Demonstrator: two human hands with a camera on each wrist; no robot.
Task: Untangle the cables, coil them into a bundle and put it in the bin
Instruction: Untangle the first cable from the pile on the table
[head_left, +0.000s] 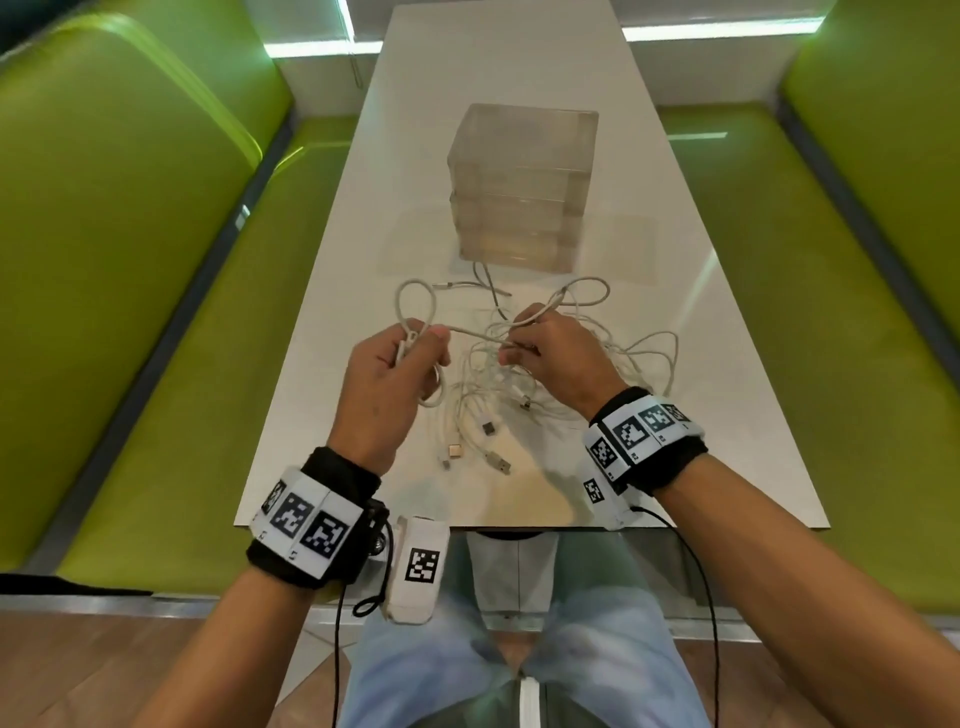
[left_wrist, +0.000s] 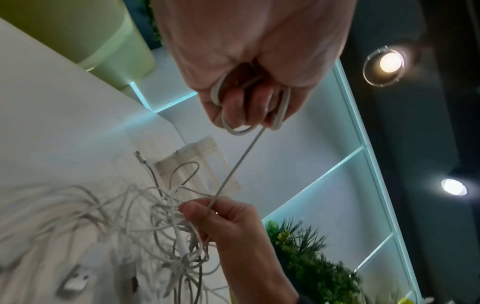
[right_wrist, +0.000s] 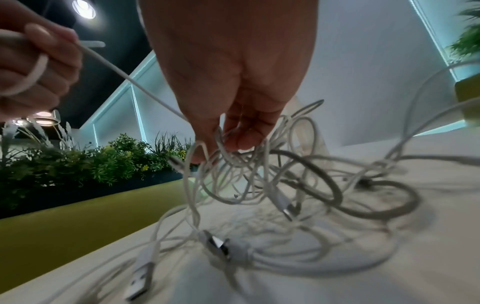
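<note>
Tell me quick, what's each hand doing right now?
Left hand: closed around loops of a white cable.
Right hand: pinching the same cable, stretched between the hands above the tangle.

Black wristbands (head_left: 332, 525) (checkered white tags), pale jeans (head_left: 613, 654).

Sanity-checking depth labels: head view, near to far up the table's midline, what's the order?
USB plugs → tangled cables → taut cable held between left hand and right hand → clear bin.
</note>
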